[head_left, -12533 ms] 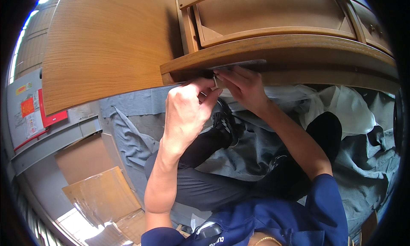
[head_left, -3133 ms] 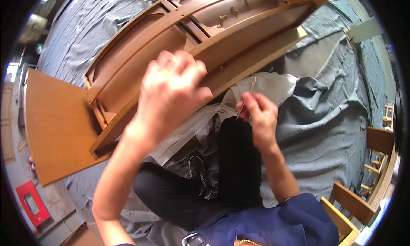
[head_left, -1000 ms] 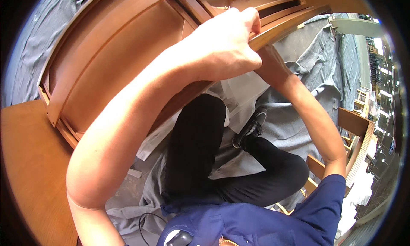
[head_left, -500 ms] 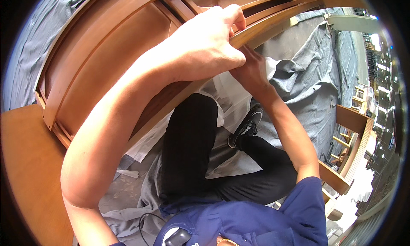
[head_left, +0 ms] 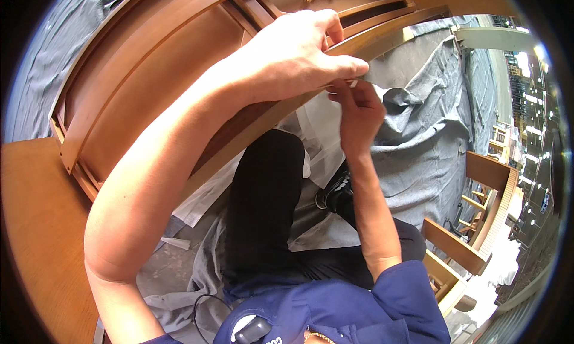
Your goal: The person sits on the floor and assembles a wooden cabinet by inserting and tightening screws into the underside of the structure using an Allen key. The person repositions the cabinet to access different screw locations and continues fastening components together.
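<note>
One pale, indistinct sliver (head_left: 354, 83)

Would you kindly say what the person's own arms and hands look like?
The left hand and right hand wear no gloves, and no watch or bracelet shows. The short right sleeve is navy blue; little of the left sleeve shows.

Floor (head_left: 160, 276) draped in rumpled grey cloth (head_left: 418, 164) | brown wooden furniture frame (head_left: 143, 93) apparently resting on it, its underside hidden | translucent white sheeting (head_left: 321, 142) and a dark shoe (head_left: 339, 190) near the frame
</note>
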Available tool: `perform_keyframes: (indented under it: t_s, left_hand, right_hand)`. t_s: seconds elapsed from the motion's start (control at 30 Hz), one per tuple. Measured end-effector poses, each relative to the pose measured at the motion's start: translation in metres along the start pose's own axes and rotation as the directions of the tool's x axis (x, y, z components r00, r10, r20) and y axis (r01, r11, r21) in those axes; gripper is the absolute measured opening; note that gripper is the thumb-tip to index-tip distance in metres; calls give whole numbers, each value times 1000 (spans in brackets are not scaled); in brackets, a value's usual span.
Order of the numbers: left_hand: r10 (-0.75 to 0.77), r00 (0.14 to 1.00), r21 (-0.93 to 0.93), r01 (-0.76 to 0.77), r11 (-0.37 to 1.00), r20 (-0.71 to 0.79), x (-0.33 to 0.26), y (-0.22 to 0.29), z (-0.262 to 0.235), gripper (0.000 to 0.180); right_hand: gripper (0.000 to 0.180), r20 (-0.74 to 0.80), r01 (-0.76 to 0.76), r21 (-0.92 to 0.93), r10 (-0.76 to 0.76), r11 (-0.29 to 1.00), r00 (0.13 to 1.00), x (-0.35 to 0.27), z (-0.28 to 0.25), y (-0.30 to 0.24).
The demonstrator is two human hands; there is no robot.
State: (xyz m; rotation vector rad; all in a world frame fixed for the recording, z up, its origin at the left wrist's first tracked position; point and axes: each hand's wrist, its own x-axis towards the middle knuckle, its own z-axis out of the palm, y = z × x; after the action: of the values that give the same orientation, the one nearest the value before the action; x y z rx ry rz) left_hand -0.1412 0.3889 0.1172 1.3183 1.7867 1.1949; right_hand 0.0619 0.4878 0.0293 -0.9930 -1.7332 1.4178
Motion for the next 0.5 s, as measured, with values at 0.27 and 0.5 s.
perform_keyframes:
  t_s: [0.27, 0.5]
  left_hand:
    - [-1, 1000, -62, 1, 998, 7, 1, 4, -1, 59]
    - [494, 869, 625, -371, 687, -27, -3, 32, 4, 32]
  right_hand:
    - [10, -50, 103, 9, -102, 995, 994, -5, 26, 14]
    - [16, 38, 226, -303, -225, 926, 974, -9, 22, 6]
